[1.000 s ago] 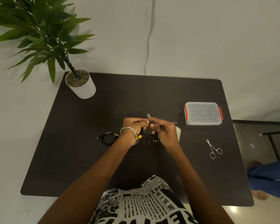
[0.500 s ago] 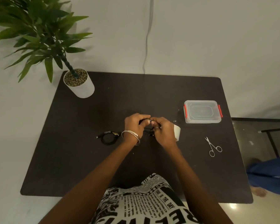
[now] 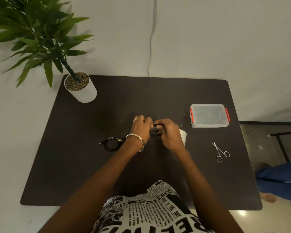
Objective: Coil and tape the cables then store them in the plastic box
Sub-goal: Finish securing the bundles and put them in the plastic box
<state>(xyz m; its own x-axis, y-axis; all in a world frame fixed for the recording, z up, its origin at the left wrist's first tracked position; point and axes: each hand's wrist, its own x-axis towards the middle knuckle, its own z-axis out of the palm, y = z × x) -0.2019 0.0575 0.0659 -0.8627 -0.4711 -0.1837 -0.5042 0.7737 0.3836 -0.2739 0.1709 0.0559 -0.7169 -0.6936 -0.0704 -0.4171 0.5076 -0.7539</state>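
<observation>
fingers: your left hand (image 3: 140, 127) and right hand (image 3: 169, 134) are both curled in on one black cable (image 3: 154, 130) between them. The fingertips (image 3: 149, 121) meet over the bundle, pinching it; exactly which finger holds which strand I cannot tell.
cable in hand: held just above the table (image 3: 94, 165), well to the left of the plastic box (image 3: 209, 115) and a little nearer to you. It looks bunched into loops — coiling or taping still in progress, by my read.
second cable: the coiled cable (image 3: 111, 144) lies on the table further left of the box, just beside your left wrist. It is already looped; a small yellowish patch on it may be tape, too small to confirm.
tape: the white roll (image 3: 183, 136) sits partly hidden behind your right hand, between your hands and the box.
scissors: the scissors (image 3: 220, 151) lie nearer to you than the box, slightly to its right, untouched.
box: lid on, red clips at both ends. Nothing visibly inside through the clear lid.
done: one cable apparently coiled — that is all.
left: finish and tape the cable in hand, open the box, store both cables, close it.
</observation>
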